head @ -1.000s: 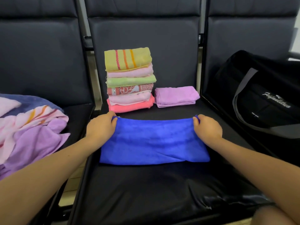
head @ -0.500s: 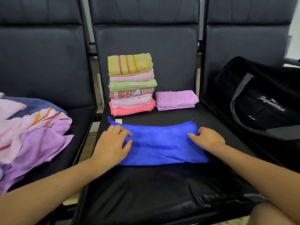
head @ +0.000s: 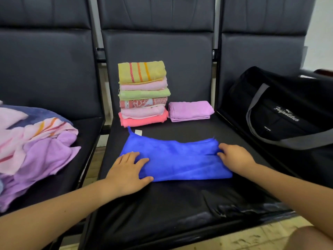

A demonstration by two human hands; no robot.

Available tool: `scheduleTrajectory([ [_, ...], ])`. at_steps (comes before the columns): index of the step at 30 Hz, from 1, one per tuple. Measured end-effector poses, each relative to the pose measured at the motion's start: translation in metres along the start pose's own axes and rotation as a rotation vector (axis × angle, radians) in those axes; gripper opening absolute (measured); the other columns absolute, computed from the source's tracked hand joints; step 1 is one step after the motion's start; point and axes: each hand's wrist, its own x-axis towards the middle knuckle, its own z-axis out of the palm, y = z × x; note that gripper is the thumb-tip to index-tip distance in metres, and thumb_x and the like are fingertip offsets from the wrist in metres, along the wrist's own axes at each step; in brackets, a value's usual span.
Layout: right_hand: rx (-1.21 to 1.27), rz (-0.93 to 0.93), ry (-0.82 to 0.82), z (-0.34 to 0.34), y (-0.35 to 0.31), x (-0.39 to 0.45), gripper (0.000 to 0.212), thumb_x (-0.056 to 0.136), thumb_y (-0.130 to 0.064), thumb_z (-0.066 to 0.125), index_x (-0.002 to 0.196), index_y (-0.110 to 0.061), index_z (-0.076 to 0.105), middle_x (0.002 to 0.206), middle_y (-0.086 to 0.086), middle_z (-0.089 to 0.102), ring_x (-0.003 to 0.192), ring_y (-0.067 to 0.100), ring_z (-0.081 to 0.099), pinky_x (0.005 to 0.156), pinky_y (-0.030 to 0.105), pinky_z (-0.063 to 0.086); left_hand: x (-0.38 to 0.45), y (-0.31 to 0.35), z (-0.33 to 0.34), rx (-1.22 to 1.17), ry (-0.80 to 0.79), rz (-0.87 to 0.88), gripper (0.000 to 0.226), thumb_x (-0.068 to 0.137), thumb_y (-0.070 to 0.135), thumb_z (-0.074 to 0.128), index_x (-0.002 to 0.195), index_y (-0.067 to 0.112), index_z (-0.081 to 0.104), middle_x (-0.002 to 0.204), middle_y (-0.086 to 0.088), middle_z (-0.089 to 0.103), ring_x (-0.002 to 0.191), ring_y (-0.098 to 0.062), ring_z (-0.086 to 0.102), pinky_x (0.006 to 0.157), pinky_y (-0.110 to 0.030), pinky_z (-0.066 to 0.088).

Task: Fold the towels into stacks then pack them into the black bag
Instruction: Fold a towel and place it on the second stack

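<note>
Folding approx. half done, packing not begun. Centre frame: blue towel lies part-folded on the seat; left hand flat on its left end, right hand resting on its right end, fingers loosely bent. Behind — stack of 6, plus 1 purple towel. Left edge: unfolded pile, count unclear. Right: 1 black bag, no towels in it yet.

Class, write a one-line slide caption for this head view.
Both hands press a blue towel flat on the seat, before a folded stack.

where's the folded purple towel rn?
Head view: the folded purple towel lies at the middle seat's back, right of the towel stack, behind the blue towel.
</note>
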Motion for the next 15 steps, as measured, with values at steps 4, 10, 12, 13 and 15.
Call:
scheduleTrajectory([
  [4, -0.017, 0.032, 0.010, 0.000, -0.004, 0.000, 0.025, 0.097, -0.035, 0.045, 0.106, -0.014, 0.054, 0.106, 0.007, 0.066, 0.098, 0.028, 0.061, 0.067, 0.031, 0.038, 0.001, 0.004, -0.005, 0.029, -0.049, -0.007, 0.066, 0.092, 0.068, 0.026, 0.150, 0.036, 0.023, 0.158, 0.000, 0.014, 0.147, -0.018, 0.009, 0.119, -0.035, 0.008],
  [10, -0.038, 0.215, -0.052, -0.002, -0.024, -0.002, 0.061, 0.087, -0.063, 0.051, 0.116, -0.009, 0.048, 0.113, 0.006, 0.060, 0.102, 0.024, 0.060, 0.068, 0.031, 0.041, 0.018, 0.010, -0.027, 0.049, 0.190, -0.038, 0.043, 0.097, 0.052, 0.031, 0.112, 0.027, 0.062, 0.101, 0.005, 0.055, 0.106, -0.018, 0.052, 0.094, -0.033, 0.033],
  [12, -0.054, 0.237, -0.114, -0.002, -0.030, -0.001, 0.067, 0.081, -0.063, 0.059, 0.121, -0.011, 0.049, 0.120, 0.006, 0.057, 0.110, 0.024, 0.057, 0.076, 0.031, 0.043, 0.021, 0.007, -0.020, 0.092, 0.187, 0.072, 0.058, 0.089, 0.058, 0.021, 0.127, 0.028, 0.054, 0.121, 0.003, 0.053, 0.117, -0.018, 0.047, 0.099, -0.033, 0.031],
  [13, -0.036, 0.252, -0.156, -0.003, -0.032, 0.001, 0.063, 0.080, -0.062, 0.061, 0.119, -0.014, 0.053, 0.120, 0.005, 0.057, 0.111, 0.024, 0.056, 0.078, 0.031, 0.044, 0.022, 0.005, -0.015, 0.123, 0.149, 0.144, 0.075, 0.080, 0.062, 0.010, 0.136, 0.028, 0.047, 0.133, 0.002, 0.047, 0.126, -0.018, 0.041, 0.106, -0.034, 0.028],
  [15, 0.046, 0.289, -0.248, -0.008, -0.037, 0.003, 0.040, 0.081, -0.054, 0.062, 0.100, -0.019, 0.059, 0.106, 0.000, 0.060, 0.102, 0.021, 0.058, 0.074, 0.027, 0.045, 0.023, 0.003, -0.007, 0.144, 0.056, 0.221, 0.089, 0.072, 0.065, -0.001, 0.148, 0.031, 0.030, 0.154, 0.001, 0.026, 0.143, -0.018, 0.021, 0.117, -0.036, 0.012],
])
